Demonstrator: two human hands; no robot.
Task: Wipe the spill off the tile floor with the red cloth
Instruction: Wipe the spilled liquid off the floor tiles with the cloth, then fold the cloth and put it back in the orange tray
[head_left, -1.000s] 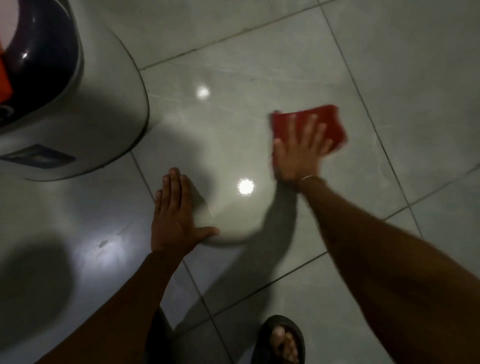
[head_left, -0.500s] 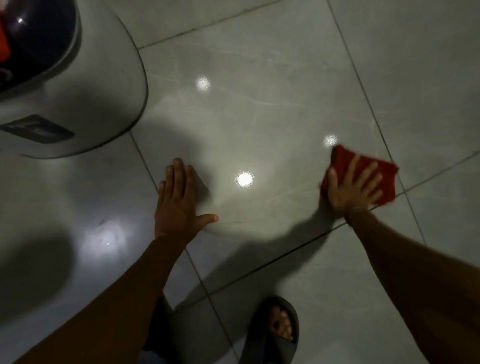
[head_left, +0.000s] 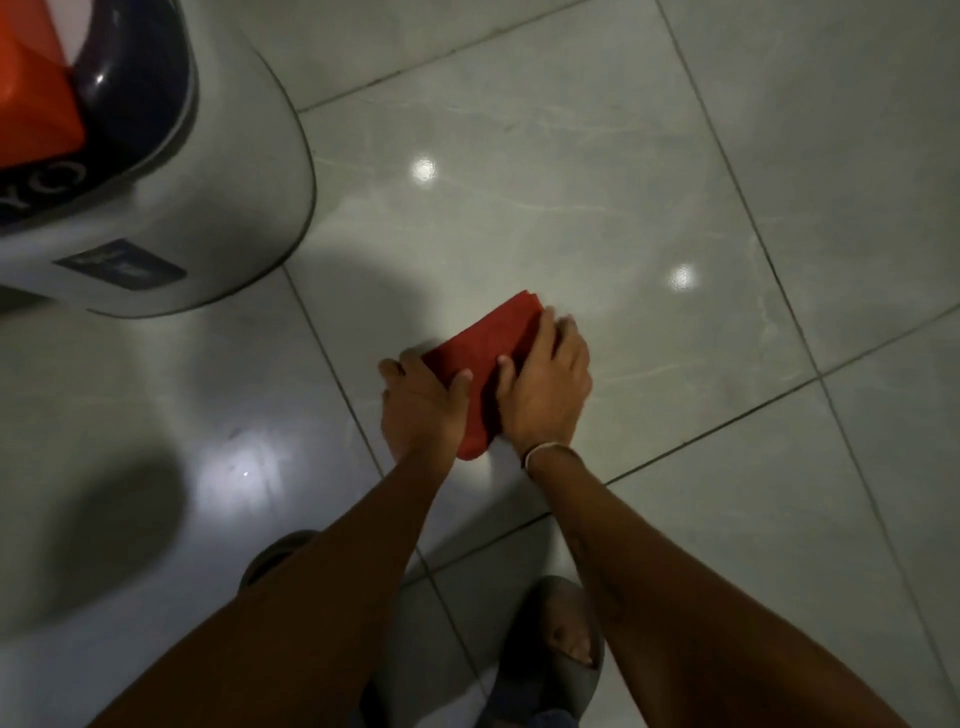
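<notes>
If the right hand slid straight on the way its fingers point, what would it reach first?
Only bare grey tile floor, seemingly: the right hand on the folded red cloth points up-frame, slightly left; nothing else lies there.

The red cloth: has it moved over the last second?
Yes. The red cloth has slid back left toward the grey appliance, and the left hand now grips it too.

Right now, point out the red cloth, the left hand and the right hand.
red cloth (head_left: 485, 345): head view, on its bare upper face.
left hand (head_left: 421, 410): head view, on the back of the hand.
right hand (head_left: 545, 387): head view, on the back of the hand.
</notes>
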